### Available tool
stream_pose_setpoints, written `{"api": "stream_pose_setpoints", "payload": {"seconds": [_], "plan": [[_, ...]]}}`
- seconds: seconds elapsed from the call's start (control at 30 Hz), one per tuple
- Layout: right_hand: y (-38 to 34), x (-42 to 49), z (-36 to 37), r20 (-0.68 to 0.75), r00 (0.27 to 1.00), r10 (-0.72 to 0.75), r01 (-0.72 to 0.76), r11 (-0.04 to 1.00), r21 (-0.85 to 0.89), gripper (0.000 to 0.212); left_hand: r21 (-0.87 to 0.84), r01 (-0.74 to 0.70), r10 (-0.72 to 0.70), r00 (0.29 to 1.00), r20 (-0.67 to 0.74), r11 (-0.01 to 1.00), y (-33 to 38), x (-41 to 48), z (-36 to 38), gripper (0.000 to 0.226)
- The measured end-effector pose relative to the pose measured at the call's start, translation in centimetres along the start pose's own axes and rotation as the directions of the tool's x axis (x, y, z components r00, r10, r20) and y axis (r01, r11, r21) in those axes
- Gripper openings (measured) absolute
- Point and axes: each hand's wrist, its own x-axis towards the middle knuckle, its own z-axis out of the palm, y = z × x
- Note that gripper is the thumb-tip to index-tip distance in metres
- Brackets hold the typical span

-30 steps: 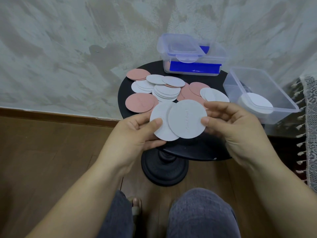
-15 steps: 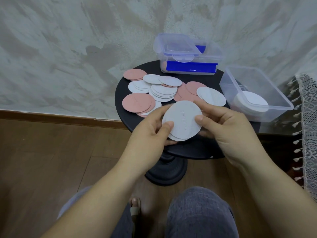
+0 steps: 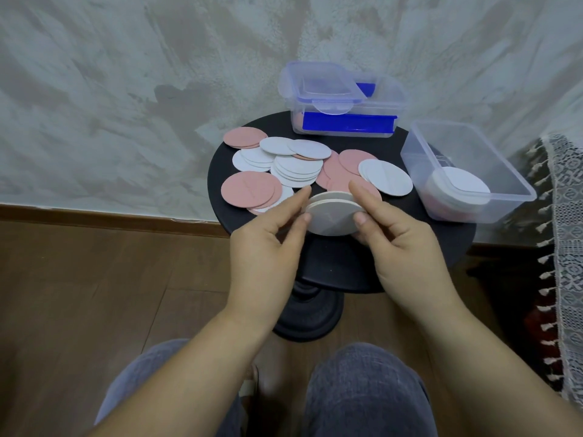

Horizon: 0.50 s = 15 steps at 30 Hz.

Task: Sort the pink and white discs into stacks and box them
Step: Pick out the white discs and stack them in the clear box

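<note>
A small stack of white discs (image 3: 332,216) hangs above the near half of the round black table (image 3: 410,247). My right hand (image 3: 394,228) grips its right edge between thumb and fingers. My left hand (image 3: 268,234) touches the stack's left edge with straight fingertips. Behind them, loose pink discs (image 3: 249,189) and white discs (image 3: 298,168) lie mixed and overlapping on the table. An open clear box (image 3: 467,171) at the table's right edge holds a pile of white discs (image 3: 463,186).
At the table's back stands a clear box with a blue panel (image 3: 347,121), a clear lid (image 3: 318,82) lying on top of it. Behind is a plastered wall. A lace cloth (image 3: 564,222) hangs at the right. My knees are below, over wooden floor.
Two white discs held fanned apart have been slid together into one stack. Both hands moved up and forward over the table, and the stack tilted flatter.
</note>
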Motion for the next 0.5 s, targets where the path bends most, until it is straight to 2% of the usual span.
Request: {"api": "stream_pose_setpoints", "payload": {"seconds": [0.1, 0.17, 0.27, 0.37, 0.5], "plan": [[0.1, -0.2, 0.4, 0.011, 0.999, -0.049, 0.049, 0.997, -0.054, 0.046, 0.083, -0.09, 0.092, 0.995, -0.022, 0.992, -0.2, -0.1, 0.1, 0.035], [0.3, -0.3, 0.5, -0.025, 0.999, -0.045, 0.044, 0.999, -0.032, 0.047, 0.112, -0.141, 0.149, 0.987, -0.059, 0.984, -0.6, -0.1, 0.0, 0.033], [0.5, -0.4, 0.4, -0.102, 0.994, -0.033, 0.036, 0.999, 0.022, 0.043, 0.082, -0.142, 0.149, 0.984, -0.094, 0.987, -0.7, 0.0, 0.1, 0.032], [0.6, -0.2, 0.3, -0.166, 0.98, -0.111, 0.105, 0.994, -0.041, 0.038, 0.07, -0.158, 0.164, 0.981, -0.105, 0.985, -0.7, 0.0, 0.2, 0.031], [1.4, 0.0, 0.5, -0.117, 0.98, -0.161, 0.141, 0.977, -0.16, 0.042, 0.105, -0.162, 0.171, 0.981, -0.087, 0.981, -1.3, 0.0, 0.2, 0.033]]}}
